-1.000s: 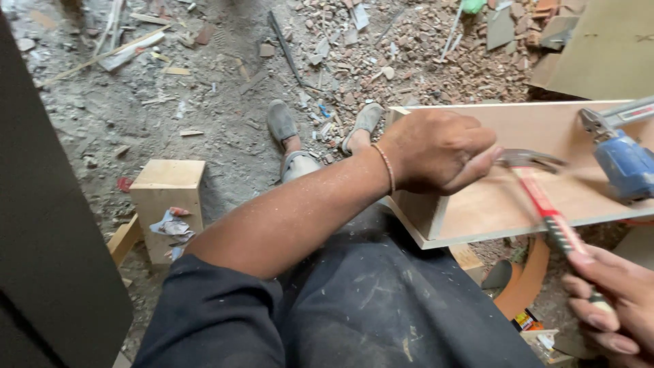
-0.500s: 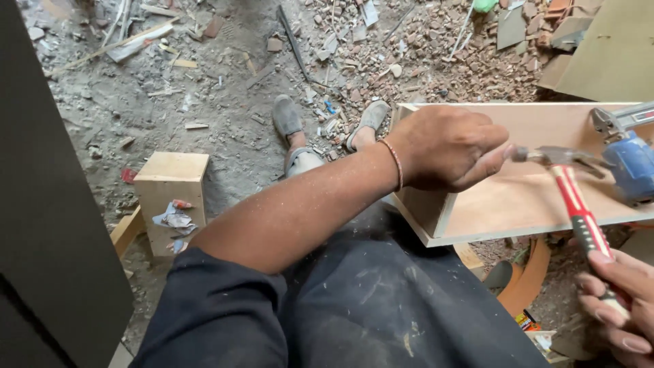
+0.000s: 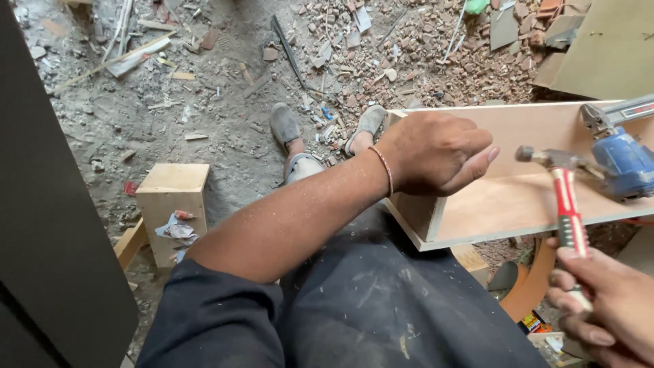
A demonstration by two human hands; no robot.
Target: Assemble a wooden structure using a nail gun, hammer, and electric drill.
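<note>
— Where is the hammer right now?
— Raised over the open plywood box, its metal head pointing left, close to the left hand but not touching it. The red handle runs down into the right hand, which is clenched around its lower end at the bottom right corner.
— And the left hand?
— Curled into a loose fist on the near corner of the box, thumb pressed against the forefinger. Whether it pinches anything small, I cannot tell.
— What carries the box?
— It rests across the person's lap, on dark dusty trousers.
— Anything else nearby?
— A blue power tool lies inside the box, just right of the hammer head. A small wooden block stands on the rubble-strewn floor to the left.
</note>
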